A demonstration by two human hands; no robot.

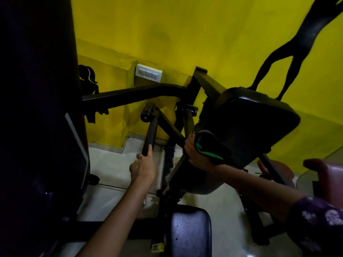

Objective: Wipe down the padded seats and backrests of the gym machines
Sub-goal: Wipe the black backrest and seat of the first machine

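Backrest pad (246, 127): black, glossy, rounded corners, tilted on the machine frame, upper right of centre. Cloth (207, 151): dark with green edging, bunched against the pad's lower left edge. Seat pad (191, 232): black, shiny, bottom centre, below the backrest pad and apart from it.

White switch plate (148, 73) on yellow wall (194, 34)

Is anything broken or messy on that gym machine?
Nothing looks broken or spilled. The left hand grips the handle bar, and the right hand presses a dark green-trimmed cloth on the black padded backrest. The picture is too dark to show small tears.
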